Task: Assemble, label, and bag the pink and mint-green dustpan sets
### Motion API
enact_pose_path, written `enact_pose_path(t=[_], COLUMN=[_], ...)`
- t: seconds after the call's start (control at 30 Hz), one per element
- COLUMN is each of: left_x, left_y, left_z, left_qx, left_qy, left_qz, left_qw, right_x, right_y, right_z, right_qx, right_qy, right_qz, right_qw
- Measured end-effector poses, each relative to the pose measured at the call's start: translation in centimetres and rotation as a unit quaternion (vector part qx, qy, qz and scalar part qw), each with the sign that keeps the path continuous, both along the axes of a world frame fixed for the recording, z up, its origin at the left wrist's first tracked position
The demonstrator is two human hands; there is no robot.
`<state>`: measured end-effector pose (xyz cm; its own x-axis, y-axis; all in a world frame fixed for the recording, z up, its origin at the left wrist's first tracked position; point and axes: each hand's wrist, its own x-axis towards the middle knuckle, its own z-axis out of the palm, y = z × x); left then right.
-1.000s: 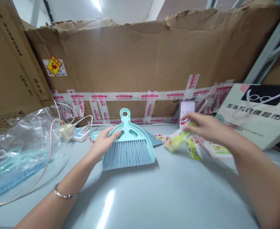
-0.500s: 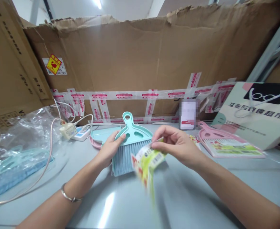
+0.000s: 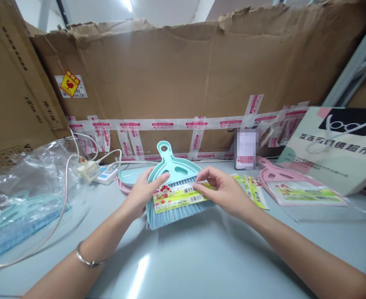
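Left hand (image 3: 142,191) is gripping the left edge of a turquoise brush-and-dustpan set (image 3: 174,165), thumb in front. The set is sitting at mid-table, handle pointing away, its brush nesting in the pan — blue bristles (image 3: 170,219) are facing up. Right hand (image 3: 223,189) is pinching a printed label card (image 3: 173,198) near its right end; the card is lying across the bristles.

Containers: at far left, a crumpled clear plastic bag (image 3: 53,160) is holding another turquoise set (image 3: 17,203). At right, a pink set (image 3: 287,174) is carrying its own label, clear film showing around it. A paper carrier bag (image 3: 329,153) is leaning behind that; its inside is not showing. A large cardboard carton (image 3: 170,74) is standing across the back, contents hidden.

Spare label cards (image 3: 256,193) are lying just beyond the right hand — a phone (image 3: 247,147) is standing behind them, screen blurred.
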<state>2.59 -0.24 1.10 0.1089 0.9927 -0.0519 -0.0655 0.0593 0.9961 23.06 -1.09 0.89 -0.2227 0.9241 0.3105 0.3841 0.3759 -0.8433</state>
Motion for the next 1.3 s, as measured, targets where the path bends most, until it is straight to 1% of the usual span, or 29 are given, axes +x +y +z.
enact_pose_path(t=[0.13, 0.3, 0.43, 0.47, 0.53, 0.57, 0.6, 0.63, 0.67, 0.7, 0.77, 0.8, 0.83, 0.87, 0.9, 0.93, 1.0, 1.03, 1.07, 1.1, 1.13, 1.17, 1.2, 1.23, 1.27, 1.3], left_x=[0.0, -0.1, -0.3, -0.3, -0.3, -0.3, -0.3, -0.2, -0.2, -0.1, 0.1, 0.2, 0.4, 0.6, 0.8, 1.0, 0.8, 0.4, -0.3, -1.4, -2.9, -4.7, -6.7, -8.9, -11.2, -13.4], left_y=[-0.1, 0.0, 0.2, 0.2, 0.1, 0.1, 0.0, 0.0, -0.1, -0.2, -0.4, -0.5, -0.6, -0.8, -0.9, -0.9, -0.8, -0.6, -0.3, 0.0, 0.3, 0.6, 0.8, 0.9, 0.8, 0.7], left_z=[0.3, 0.4, 0.2, 0.2, 0.3, 0.5, 0.6, 0.7, 0.9, 1.0, 1.0, 0.9, 0.7, 0.4, 0.2, -0.1, -0.1, 0.1, 0.7, 1.5, 2.6, 3.9, 5.2, 6.5, 7.7, 8.7], left_qx=[0.015, 0.061, 0.08, 0.081, 0.078, 0.074, 0.069, 0.066, 0.065, 0.066, 0.075, 0.081, 0.085, 0.087, 0.088, 0.086, 0.084, 0.096, 0.122, 0.159, 0.206, 0.25, 0.275, 0.274, 0.261, 0.248], left_qy=[0.031, 0.077, 0.095, 0.093, 0.081, 0.069, 0.053, 0.035, 0.014, -0.008, -0.045, -0.056, -0.063, -0.063, -0.057, -0.044, 0.012, 0.057, 0.11, 0.168, 0.227, 0.277, 0.33, 0.392, 0.41, 0.42], left_qz=[-0.004, -0.008, -0.015, -0.014, -0.003, 0.007, 0.018, 0.028, 0.036, 0.044, 0.054, 0.055, 0.052, 0.043, 0.03, 0.014, -0.01, -0.01, 0.007, 0.041, 0.094, 0.164, 0.239, 0.322, 0.372, 0.405], left_qw=[0.999, 0.995, 0.992, 0.992, 0.994, 0.995, 0.996, 0.997, 0.997, 0.997, 0.995, 0.994, 0.993, 0.993, 0.994, 0.995, 0.996, 0.994, 0.986, 0.972, 0.947, 0.913, 0.871, 0.817, 0.791, 0.773], right_x=[0.1, 0.1, 0.0, 0.0, 0.0, 0.0, -0.1, -0.2, -0.4, -0.7, -1.5, -2.1, -2.6, -3.1, -3.5, -3.8, -4.0, -4.0, -4.0, -3.9, -3.7, -3.6, -3.6, -3.5, -3.5, -3.5], right_y=[0.0, 0.1, 0.0, 0.0, 0.0, 0.0, 0.1, 0.1, 0.1, 0.1, -0.2, -0.5, -0.8, -1.1, -1.4, -1.6, -1.9, -1.9, -1.9, -1.8, -1.7, -1.6, -1.6, -1.6, -1.6, -1.6], right_z=[0.0, -0.1, -0.3, -0.4, -0.3, -0.2, -0.2, -0.3, -0.4, -0.6, -1.3, -1.7, -2.0, -2.2, -2.3, -2.3, -2.3, -2.2, -2.2, -2.2, -2.2, -2.3, -2.3, -2.4, -2.4, -2.3], right_qx=[0.007, 0.023, 0.041, 0.052, 0.111, 0.152, 0.188, 0.205, 0.192, 0.147, 0.0, -0.078, -0.143, -0.192, -0.227, -0.253, -0.284, -0.292, -0.299, -0.303, -0.304, -0.303, -0.299, -0.293, -0.288, -0.285], right_qy=[-0.006, -0.029, -0.041, -0.023, 0.06, 0.118, 0.181, 0.243, 0.299, 0.344, 0.396, 0.406, 0.413, 0.423, 0.437, 0.452, 0.471, 0.476, 0.479, 0.483, 0.486, 0.489, 0.491, 0.492, 0.491, 0.49], right_qz=[-0.004, -0.023, -0.035, -0.044, -0.098, -0.138, -0.178, -0.203, -0.201, -0.163, -0.02, 0.051, 0.099, 0.116, 0.105, 0.078, 0.025, 0.008, -0.003, -0.009, -0.014, -0.016, -0.016, -0.015, -0.014, -0.013], right_qw=[1.0, 0.999, 0.998, 0.997, 0.987, 0.972, 0.949, 0.926, 0.913, 0.913, 0.918, 0.909, 0.894, 0.878, 0.864, 0.852, 0.835, 0.83, 0.825, 0.822, 0.819, 0.818, 0.818, 0.82, 0.822, 0.824])
